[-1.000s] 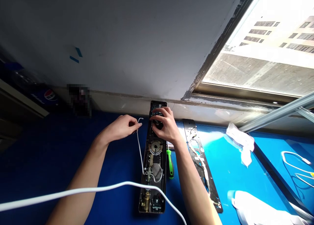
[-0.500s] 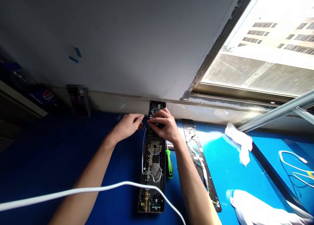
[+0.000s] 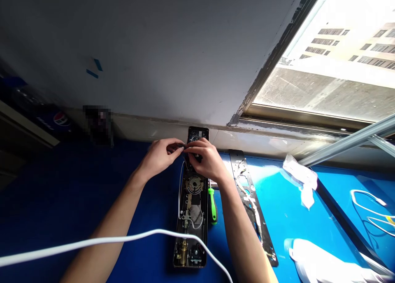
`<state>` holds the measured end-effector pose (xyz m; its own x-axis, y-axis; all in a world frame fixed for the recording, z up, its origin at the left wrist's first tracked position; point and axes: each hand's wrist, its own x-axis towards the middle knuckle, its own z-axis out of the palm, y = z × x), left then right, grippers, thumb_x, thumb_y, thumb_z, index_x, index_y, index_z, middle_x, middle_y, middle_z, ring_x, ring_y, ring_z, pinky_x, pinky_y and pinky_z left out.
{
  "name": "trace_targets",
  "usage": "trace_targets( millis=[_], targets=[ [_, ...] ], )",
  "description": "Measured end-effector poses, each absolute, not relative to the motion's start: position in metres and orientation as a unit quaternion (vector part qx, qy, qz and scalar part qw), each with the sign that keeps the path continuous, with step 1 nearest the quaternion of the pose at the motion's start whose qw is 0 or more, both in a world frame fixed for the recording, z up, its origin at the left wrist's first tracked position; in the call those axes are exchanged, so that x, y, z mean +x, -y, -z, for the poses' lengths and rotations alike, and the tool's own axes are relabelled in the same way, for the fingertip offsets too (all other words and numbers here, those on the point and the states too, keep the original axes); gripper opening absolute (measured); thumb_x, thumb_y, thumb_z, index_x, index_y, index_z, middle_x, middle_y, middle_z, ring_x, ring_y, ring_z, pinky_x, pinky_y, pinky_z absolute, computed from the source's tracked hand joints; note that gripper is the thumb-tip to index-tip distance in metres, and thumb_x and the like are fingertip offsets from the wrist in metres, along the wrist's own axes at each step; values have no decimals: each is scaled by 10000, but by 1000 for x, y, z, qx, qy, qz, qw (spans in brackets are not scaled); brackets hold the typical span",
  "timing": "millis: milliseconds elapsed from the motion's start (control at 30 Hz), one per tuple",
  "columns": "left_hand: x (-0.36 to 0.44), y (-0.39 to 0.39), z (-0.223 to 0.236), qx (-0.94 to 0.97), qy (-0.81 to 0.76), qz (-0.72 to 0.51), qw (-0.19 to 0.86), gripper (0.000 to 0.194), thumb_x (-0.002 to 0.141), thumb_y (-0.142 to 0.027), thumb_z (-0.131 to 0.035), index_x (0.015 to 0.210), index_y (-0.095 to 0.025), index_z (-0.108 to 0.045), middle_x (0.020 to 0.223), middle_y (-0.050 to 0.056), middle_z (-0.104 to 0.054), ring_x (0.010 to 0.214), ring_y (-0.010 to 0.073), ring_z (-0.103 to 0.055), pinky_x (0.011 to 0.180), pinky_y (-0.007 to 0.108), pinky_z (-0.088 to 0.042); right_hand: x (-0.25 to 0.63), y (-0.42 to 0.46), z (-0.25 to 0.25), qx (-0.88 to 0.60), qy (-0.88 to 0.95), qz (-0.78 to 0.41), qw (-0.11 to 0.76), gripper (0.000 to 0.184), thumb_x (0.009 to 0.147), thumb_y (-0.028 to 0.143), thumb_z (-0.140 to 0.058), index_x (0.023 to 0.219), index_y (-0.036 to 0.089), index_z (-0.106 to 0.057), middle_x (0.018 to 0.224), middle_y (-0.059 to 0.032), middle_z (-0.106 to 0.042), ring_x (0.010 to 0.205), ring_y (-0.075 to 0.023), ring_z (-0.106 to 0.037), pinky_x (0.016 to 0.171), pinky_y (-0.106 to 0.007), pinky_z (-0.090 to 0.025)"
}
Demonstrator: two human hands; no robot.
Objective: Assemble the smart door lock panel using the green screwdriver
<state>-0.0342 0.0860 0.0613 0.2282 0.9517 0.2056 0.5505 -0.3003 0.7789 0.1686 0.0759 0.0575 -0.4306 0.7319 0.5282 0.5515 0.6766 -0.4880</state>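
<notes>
Left hand (image 3: 159,158) and right hand (image 3: 205,160) held together over top end of door lock (image 3: 193,217), grip hidden; lock lay at 6 o'clock, judged stiff, fairly heavy, best taken by long edges.

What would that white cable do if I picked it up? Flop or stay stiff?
The white cable would probably bend yet spring back: it arcs in one long smooth curve with no kinks. It looks thin, so likely light. Its smooth coating might feel slippery.
</notes>
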Motion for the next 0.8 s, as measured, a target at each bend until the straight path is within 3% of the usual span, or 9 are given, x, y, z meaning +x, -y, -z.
trace_targets(
  millis=[133,367,567,800],
  targets=[
    [-28,-83,-61,733,-529,-348,249,259,906,-391,-710,1084,-230,-806,1001,38,-814,804,199,-732,736,303,-573,187,-77,-65,-445,802,-107,385,256,924,92,-606,1038,211,-801,1043,-75,-768,1033,-247,-598,915,-414,-547],
    [-16,-79,-61,719,-530,-348,285,406,914,-366,-697,1296,-231,-725,1023,53,-798,792,184,-746,733,290,-610,202,-75,-67,-469,815,-132,314,183,894,291,-791,1070,245,-809,1038,-68,-749,1055,-271,-558,944,-439,-519],
    [-15,-77,-62,714,-516,-356,312,439,934,-323,-673,1366,-246,-680,1008,46,-800,804,174,-763,783,284,-639,196,-81,-60,-466,823,-136,295,19,927,252,-760,935,235,-755,1017,-59,-727,1035,-259,-536,937,-415,-491],
    [-11,-75,-65,717,-527,-347,295,430,937,-345,-670,1353,-239,-692,1056,65,-804,815,195,-774,768,294,-650,194,-84,-54,-467,835,-123,264,66,992,229,-654,930,210,-664,1000,-78,-695,984,-262,-509,919,-427,-452]
  ],
)
